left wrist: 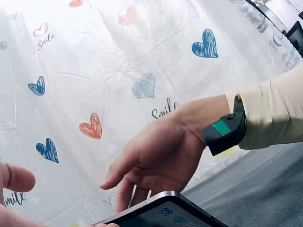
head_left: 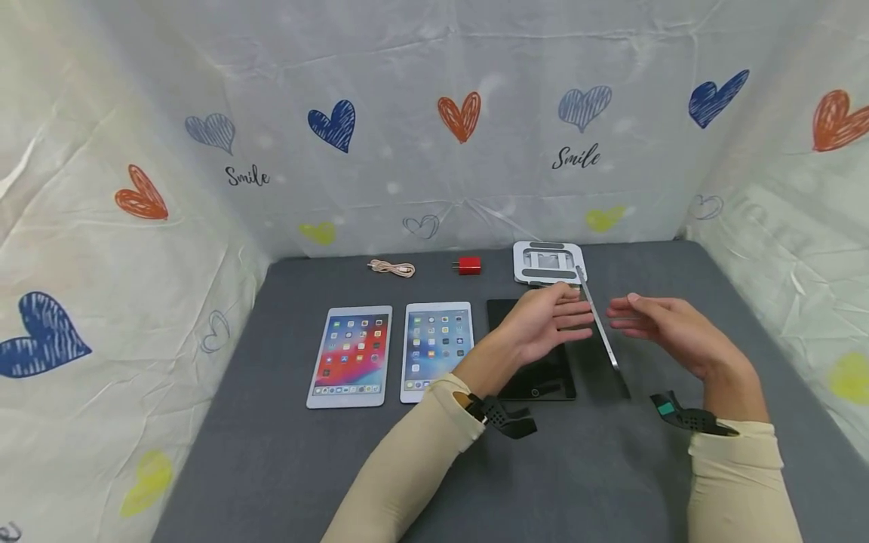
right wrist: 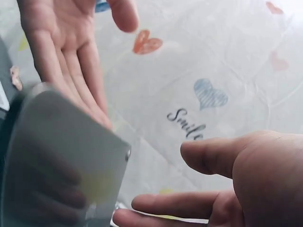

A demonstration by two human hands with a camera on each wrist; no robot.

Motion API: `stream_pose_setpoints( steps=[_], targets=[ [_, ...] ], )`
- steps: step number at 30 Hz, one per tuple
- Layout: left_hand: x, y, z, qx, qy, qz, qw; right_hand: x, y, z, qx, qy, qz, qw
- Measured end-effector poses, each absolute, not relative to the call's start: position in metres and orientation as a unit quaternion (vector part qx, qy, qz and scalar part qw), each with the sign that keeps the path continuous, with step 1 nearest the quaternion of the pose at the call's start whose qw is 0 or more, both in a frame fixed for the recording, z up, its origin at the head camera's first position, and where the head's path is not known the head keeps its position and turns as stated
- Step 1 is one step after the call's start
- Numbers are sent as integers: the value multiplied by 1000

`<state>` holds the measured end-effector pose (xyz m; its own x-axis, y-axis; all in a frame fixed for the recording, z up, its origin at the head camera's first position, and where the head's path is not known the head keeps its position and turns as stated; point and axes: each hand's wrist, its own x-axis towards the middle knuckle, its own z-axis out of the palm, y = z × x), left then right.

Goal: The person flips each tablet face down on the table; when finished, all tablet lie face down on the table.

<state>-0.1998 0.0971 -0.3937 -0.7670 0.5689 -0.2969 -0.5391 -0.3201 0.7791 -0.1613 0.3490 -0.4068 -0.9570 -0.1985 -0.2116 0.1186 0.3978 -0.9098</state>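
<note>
A tablet (head_left: 600, 324) stands on its edge between my two hands, seen almost edge-on from above. Its lit screen (left wrist: 165, 215) shows in the left wrist view, and its silvery back (right wrist: 66, 156) faces the right wrist camera. My left hand (head_left: 546, 320) reaches over a dark tablet (head_left: 543, 381), its straight fingertips close to the screen side of the standing one. On the other side, my right hand (head_left: 668, 328) has its fingers extended towards the back, with a gap in the head view. Neither hand is curled round anything.
Two white tablets (head_left: 349, 358) with lit screens lie to the left, the second (head_left: 437, 347) beside my left forearm. Along the back are a coiled cable (head_left: 391, 268), a red charger plug (head_left: 468, 265) and a white folded stand (head_left: 548, 264). Patterned cloth (head_left: 407, 173) encloses the grey table.
</note>
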Motion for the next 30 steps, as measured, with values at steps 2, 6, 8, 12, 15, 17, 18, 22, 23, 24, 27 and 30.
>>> stream_pose_setpoints(
  steps=[2,6,8,12,15,17,18,22,23,24,27,30],
  targets=[
    [-201,95,-397,6,467,816,340,-163,353,-414,-10,821,-550,155],
    [-201,90,-403,-22,468,817,335,-165,361,-430,19,819,-547,173],
    [-201,88,-406,-38,468,816,336,-164,365,-438,27,819,-544,180],
    [-205,86,-417,-68,454,816,351,-161,368,-449,26,824,-532,192],
    [-209,88,-428,-86,441,813,370,-159,369,-451,24,827,-527,194],
    [-211,90,-435,-94,437,811,378,-157,370,-452,24,829,-525,191],
    [-212,92,-438,-97,436,810,380,-157,371,-451,25,830,-524,189],
    [-215,99,-450,-102,441,805,382,-156,376,-451,30,835,-519,182],
    [-216,101,-453,-103,443,804,382,-156,377,-451,31,835,-518,181],
    [-216,103,-455,-104,444,803,383,-156,379,-451,32,836,-517,181],
    [-216,108,-460,-107,445,801,385,-156,384,-451,32,839,-513,180],
    [-216,113,-463,-109,447,800,385,-155,388,-451,34,840,-511,181]
  ],
)
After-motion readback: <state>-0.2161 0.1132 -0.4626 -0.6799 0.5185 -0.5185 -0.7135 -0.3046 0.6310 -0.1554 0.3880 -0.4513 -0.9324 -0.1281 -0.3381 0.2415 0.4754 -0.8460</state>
